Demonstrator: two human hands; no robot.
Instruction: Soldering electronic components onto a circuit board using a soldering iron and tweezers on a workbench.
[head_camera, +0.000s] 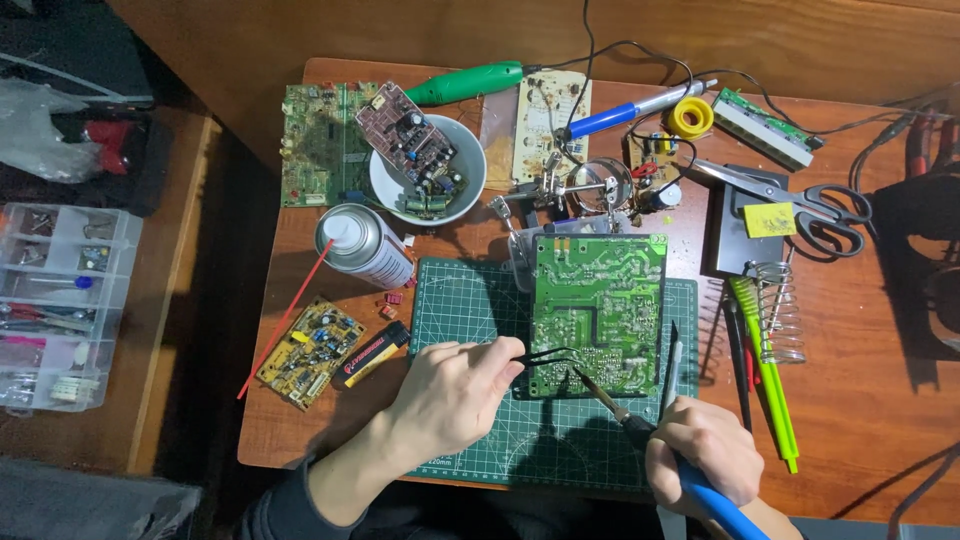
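Green circuit board (598, 312) lies solder side up on the cutting mat (470, 440) (mid-desk). The left hand (450, 395) pinches black tweezers (545, 355) whose tips reach the board's lower edge; the right hand (700, 458) grips a blue-handled soldering iron (640, 430), its tip touching there too.

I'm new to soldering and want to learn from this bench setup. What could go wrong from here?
The left hand holds tweezers right beside the soldering iron tip held by the right hand, so a slip could burn fingers. The spray can stands uncapped near hot work. The green circuit board looks unclamped on the cutting mat and may shift.
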